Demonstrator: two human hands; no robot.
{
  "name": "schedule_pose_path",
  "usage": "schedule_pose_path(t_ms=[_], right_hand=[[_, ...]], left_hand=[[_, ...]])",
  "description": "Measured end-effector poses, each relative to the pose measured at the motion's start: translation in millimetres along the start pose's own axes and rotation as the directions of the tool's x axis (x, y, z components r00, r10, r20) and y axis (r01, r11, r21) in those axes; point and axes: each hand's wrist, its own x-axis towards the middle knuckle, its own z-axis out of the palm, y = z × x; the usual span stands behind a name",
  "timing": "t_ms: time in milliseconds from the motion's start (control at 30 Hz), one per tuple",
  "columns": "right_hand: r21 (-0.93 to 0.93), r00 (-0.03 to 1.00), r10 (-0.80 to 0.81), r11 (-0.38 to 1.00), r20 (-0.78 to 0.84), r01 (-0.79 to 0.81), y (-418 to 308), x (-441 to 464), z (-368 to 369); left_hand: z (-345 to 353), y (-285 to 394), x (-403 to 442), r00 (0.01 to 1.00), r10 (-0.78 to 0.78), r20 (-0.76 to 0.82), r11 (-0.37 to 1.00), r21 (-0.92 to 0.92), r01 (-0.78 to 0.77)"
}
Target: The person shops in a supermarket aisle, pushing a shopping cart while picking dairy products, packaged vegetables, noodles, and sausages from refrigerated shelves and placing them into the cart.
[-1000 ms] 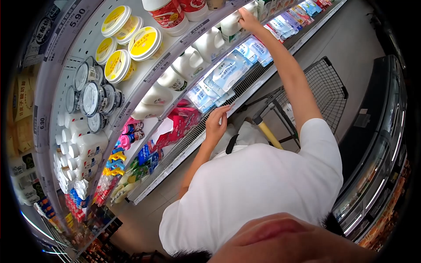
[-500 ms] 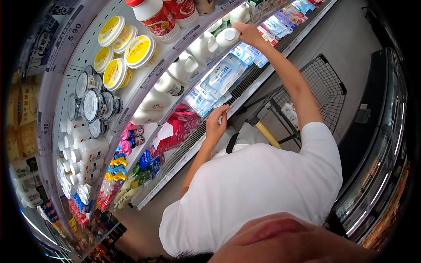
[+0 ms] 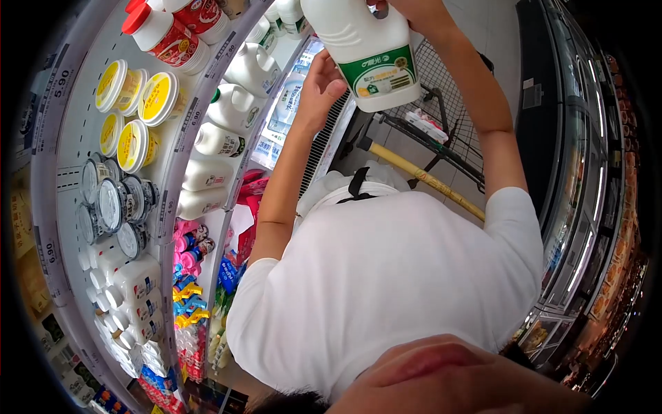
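Observation:
At the top of the head view, my right hand point(image 3: 417, 12) is closed round the handle of a white milk jug point(image 3: 358, 38). The jug has a green label with yellow on its lower part and hangs slightly tilted; its top is cut off by the frame. My left hand point(image 3: 321, 91) is raised just left of the jug, fingers loosely bent and thumb apart, holding nothing. Whether its fingertips touch the jug I cannot tell. More white jugs point(image 3: 234, 108) stand on the shelf to the left.
Yellow-lidded tubs point(image 3: 157, 96), clear-lidded cups point(image 3: 114, 203) and red-capped bottles point(image 3: 169, 41) fill the upper shelf. A shopping cart point(image 3: 448, 145) with a yellow handle point(image 3: 420, 176) and a package inside stands beyond my waist. A glass-fronted cooler point(image 3: 586, 172) runs along the right.
My right hand has drawn the jug off the shelf, toward me and over the aisle. My left hand has risen toward the jug. The view has shifted relative to the shelves.

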Motion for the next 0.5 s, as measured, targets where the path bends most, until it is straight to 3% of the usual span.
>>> schedule_pose_path(t_ms=[267,500], right_hand=[[0.159,0.983,0.175,0.970,0.058,-0.182,18,-22,-5],[0.082,0.980,0.173,0.980,0.102,-0.182,19,-16,32]], left_hand=[[37,1,-30,0.991,-0.046,-0.127,0.996,-0.087,0.035],[25,8,-52,0.961,-0.021,-0.276,0.994,-0.108,-0.009]])
